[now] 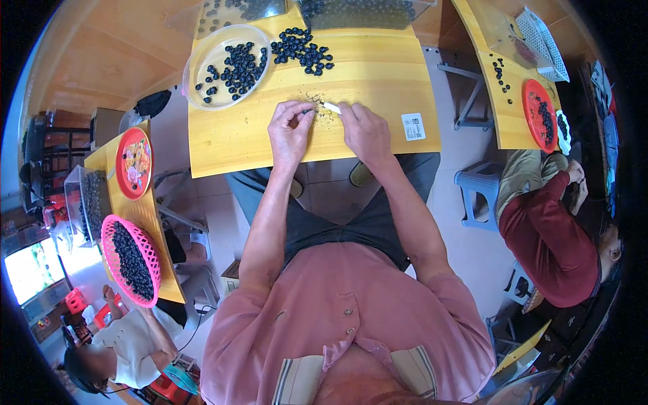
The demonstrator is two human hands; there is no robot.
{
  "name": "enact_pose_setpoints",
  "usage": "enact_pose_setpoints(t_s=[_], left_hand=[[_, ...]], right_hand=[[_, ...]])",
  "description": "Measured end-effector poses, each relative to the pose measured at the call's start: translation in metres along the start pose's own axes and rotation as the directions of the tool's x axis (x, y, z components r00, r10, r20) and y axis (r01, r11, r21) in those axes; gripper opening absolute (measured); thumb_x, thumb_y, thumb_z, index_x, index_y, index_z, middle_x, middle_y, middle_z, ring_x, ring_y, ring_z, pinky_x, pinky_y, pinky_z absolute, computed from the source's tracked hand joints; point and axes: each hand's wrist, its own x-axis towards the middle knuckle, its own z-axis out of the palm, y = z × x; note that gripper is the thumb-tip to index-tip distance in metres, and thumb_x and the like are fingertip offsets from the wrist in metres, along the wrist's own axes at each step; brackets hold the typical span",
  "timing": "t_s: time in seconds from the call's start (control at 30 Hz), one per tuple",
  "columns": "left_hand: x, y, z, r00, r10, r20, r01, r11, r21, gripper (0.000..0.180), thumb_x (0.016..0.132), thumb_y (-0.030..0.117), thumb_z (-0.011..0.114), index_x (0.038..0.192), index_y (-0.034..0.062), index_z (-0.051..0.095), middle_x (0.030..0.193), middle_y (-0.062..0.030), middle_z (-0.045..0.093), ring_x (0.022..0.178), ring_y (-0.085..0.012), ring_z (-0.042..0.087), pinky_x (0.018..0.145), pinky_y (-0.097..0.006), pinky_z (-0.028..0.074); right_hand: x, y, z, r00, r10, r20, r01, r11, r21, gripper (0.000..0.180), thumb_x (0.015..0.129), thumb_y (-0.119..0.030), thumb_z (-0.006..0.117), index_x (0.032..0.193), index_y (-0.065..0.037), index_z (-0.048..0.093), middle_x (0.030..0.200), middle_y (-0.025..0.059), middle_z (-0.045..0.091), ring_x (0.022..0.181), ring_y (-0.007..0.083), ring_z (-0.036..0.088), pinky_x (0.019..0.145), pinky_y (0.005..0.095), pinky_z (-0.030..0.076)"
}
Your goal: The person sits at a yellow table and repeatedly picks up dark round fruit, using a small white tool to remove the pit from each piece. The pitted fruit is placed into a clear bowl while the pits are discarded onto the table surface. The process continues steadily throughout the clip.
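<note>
My left hand [291,131] is over the front half of the yellow table, its thumb and fingers pinched on a small dark bead-like piece [307,111]. Close beside it, my right hand [365,131] grips a small white-handled tool [331,107], which points toward the left fingertips. The tool's working end is too small to make out. Brown crumbs [326,117] lie scattered on the wood between and beyond the hands. Farther back sits a loose heap of shiny black beads [302,50]. A clear round tray [194,74] at the back left holds more of them.
A white printed label [413,127] is on the table's right side. Clear bins [358,15] stand along the back edge. On the left, another table holds a red plate [134,164] and a pink basket [152,270] of black beads. Seated people work left and right; a grey stool [478,185] stands right.
</note>
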Motion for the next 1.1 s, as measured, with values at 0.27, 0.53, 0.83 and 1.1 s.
enact_pose_setpoints(t_s=[0.27, 0.53, 0.83, 1.1], left_hand=[[0.0015, 0.0006, 0.0002, 0.991, 0.137, 0.009, -0.137, 0.987, 0.081, 0.019, 0.092, -0.004, 0.08, 0.11, 0.0011, 0.08, 0.114, -0.0043, 0.066, 0.086, -0.0103, 0.061, 0.08, -0.023, 0.052], [0.0006, 0.0022, 0.0046, 0.997, -0.063, 0.047, 0.062, 0.998, 0.009, 0.033, 0.094, -0.005, 0.079, 0.125, -0.0011, 0.072, 0.107, -0.0047, 0.072, 0.094, -0.0109, 0.069, 0.088, -0.025, 0.058], [0.0014, -0.0012, 0.0049, 0.998, -0.054, 0.03, 0.051, 0.995, 0.088, 0.036, 0.09, -0.004, 0.081, 0.125, -0.0002, 0.073, 0.101, -0.005, 0.075, 0.088, -0.0097, 0.069, 0.083, -0.026, 0.058], [0.0013, -0.0023, 0.0048, 0.995, -0.085, 0.06, 0.087, 0.996, -0.015, 0.038, 0.091, -0.006, 0.08, 0.127, -0.0002, 0.071, 0.102, -0.0039, 0.073, 0.092, -0.0094, 0.068, 0.086, -0.025, 0.058]], right_hand=[[0.0001, -0.0003, -0.0013, 1.0, -0.003, -0.01, 0.003, 1.0, 0.003, 0.024, 0.09, -0.008, 0.069, 0.113, -0.006, 0.07, 0.087, 0.0065, 0.061, 0.081, 0.0231, 0.071, 0.067, 0.0385, 0.06], [-0.0004, -0.0016, -0.0029, 1.0, -0.01, -0.006, 0.01, 1.0, 0.012, 0.026, 0.089, -0.008, 0.069, 0.115, -0.006, 0.071, 0.086, 0.0061, 0.061, 0.078, 0.0224, 0.069, 0.067, 0.0386, 0.059], [-0.0021, -0.0012, -0.0065, 0.991, -0.133, -0.025, 0.134, 0.99, 0.049, 0.03, 0.089, -0.011, 0.07, 0.118, -0.007, 0.072, 0.086, 0.0048, 0.061, 0.079, 0.0218, 0.069, 0.066, 0.0381, 0.058], [-0.0037, -0.0012, -0.0036, 0.994, -0.112, 0.012, 0.112, 0.993, 0.034, 0.03, 0.09, -0.011, 0.07, 0.119, -0.007, 0.071, 0.085, 0.0053, 0.059, 0.08, 0.0222, 0.068, 0.067, 0.0386, 0.058]])
